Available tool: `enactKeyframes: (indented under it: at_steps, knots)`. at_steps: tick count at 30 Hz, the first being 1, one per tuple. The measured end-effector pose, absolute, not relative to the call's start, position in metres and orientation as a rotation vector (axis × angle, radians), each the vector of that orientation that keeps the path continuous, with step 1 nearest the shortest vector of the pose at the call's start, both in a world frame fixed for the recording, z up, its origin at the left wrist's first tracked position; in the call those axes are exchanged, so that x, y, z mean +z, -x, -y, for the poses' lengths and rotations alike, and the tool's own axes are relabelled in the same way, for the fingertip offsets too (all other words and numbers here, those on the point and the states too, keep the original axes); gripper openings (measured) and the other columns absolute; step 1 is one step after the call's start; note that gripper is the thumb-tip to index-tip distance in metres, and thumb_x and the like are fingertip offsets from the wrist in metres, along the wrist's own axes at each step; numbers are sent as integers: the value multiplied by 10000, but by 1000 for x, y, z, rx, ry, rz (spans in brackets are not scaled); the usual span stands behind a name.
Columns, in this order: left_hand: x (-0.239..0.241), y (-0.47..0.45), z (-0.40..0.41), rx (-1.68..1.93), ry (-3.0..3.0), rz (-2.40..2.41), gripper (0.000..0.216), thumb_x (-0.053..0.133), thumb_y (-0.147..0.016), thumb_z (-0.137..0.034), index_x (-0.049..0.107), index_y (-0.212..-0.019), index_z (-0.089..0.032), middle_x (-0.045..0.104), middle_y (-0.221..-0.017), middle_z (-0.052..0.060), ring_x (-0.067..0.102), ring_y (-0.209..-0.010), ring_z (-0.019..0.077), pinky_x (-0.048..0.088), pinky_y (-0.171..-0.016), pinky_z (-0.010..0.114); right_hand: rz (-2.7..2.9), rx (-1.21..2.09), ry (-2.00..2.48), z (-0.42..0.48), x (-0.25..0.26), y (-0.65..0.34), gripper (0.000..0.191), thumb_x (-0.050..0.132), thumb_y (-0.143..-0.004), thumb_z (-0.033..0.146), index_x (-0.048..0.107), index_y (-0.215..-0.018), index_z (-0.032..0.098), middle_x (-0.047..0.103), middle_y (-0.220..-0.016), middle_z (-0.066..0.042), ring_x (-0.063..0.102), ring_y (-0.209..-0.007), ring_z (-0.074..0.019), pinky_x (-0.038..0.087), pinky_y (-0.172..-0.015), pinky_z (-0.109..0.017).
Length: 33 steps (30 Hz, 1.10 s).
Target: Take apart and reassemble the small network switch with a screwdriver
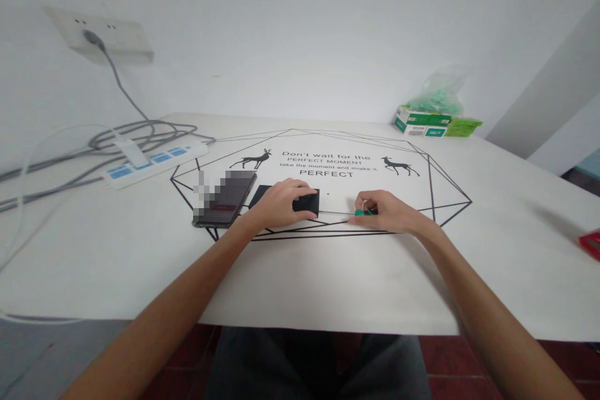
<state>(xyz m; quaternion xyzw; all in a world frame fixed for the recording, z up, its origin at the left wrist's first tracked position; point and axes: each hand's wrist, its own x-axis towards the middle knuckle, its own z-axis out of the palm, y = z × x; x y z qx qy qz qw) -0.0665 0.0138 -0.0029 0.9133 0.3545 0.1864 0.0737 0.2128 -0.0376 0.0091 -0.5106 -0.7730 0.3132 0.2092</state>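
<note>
My left hand [285,203] lies over a flat black rectangular object [307,201] on the table, its thumb at the near edge and its fingers along the far edge, holding it. To the right, my right hand [387,211] is closed in a pinch on a small green object [360,213], mostly hidden by the fingers. A thin dark line runs between the black object and the green one; whether it is a thread, a rod or part of the table print, I cannot tell. A dark phone [229,200] rests left of my left hand, partly pixelated.
The white table [328,287] carries a printed deer pattern with lettering. A power strip [157,162] with grey cables [107,137] lies at left, below a wall socket [103,34]. Green-and-white boxes [422,122] and a plastic bag [438,94] stand back right; a red object [590,244] sits far right.
</note>
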Motion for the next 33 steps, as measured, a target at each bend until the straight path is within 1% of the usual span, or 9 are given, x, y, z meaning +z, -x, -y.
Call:
enactKeyframes:
  at_steps: [3,6,13,18,20,24,26,29,33]
  knots:
    - [-3,66,-14,558,-2743,-1067,517,716,-801,-494,667,-1209,-181,645,-1244,125,579,-1149,296,455,-995,439,2152,855,1440,37,10,-214,342,625,-813,518,574,-731,190,480,-586,40,395,-558,-114,295,-527,-265]
    - [-3,67,-14,551,-2747,-1073,510,715,-799,-502,668,-1206,-199,647,-1239,118,579,-1148,296,457,-989,439,2219,833,1475,36,12,-215,386,582,-835,520,567,-649,183,417,-569,43,345,-558,-112,273,-532,-277]
    - [-1,66,-13,546,-2747,-1071,509,715,-803,-494,666,-1210,-193,646,-1241,124,582,-1151,302,459,-986,441,2232,799,1450,34,9,-218,369,706,-741,512,577,-643,180,458,-592,39,404,-591,-116,322,-577,-278]
    - [-2,66,-14,560,-2751,-1068,524,728,-795,-489,672,-1204,-166,653,-1225,136,588,-1140,306,462,-988,448,2125,1013,1496,39,11,-215,384,747,-701,490,490,-688,205,505,-589,48,498,-477,-113,332,-493,-260]
    - [-2,66,-14,568,-2753,-1062,518,723,-797,-493,674,-1202,-175,653,-1224,132,591,-1135,305,465,-985,452,2107,1080,1514,40,12,-214,409,743,-705,502,449,-711,217,527,-592,48,488,-432,-108,322,-467,-258]
    - [-3,66,-15,563,-2753,-1070,513,718,-798,-502,673,-1203,-192,652,-1227,125,591,-1134,300,467,-978,446,2212,842,1457,40,13,-212,365,735,-717,479,483,-717,215,471,-563,61,409,-506,-103,285,-505,-257]
    - [-4,67,-15,567,-2752,-1070,504,720,-797,-497,671,-1204,-203,652,-1230,118,589,-1136,294,465,-979,442,2241,740,1438,39,13,-212,337,679,-769,497,519,-705,208,443,-565,56,380,-540,-109,276,-523,-265]
    - [-5,67,-16,569,-2756,-1063,504,723,-796,-491,670,-1206,-203,652,-1229,118,588,-1138,292,464,-983,441,2265,683,1473,38,14,-214,393,562,-852,525,522,-636,199,406,-559,46,341,-545,-110,264,-532,-279]
    - [-5,67,-16,576,-2752,-1063,521,728,-789,-498,673,-1206,-190,655,-1223,122,591,-1136,295,467,-983,440,2294,684,1494,37,13,-217,438,591,-821,556,509,-586,195,372,-546,47,318,-548,-111,249,-533,-286]
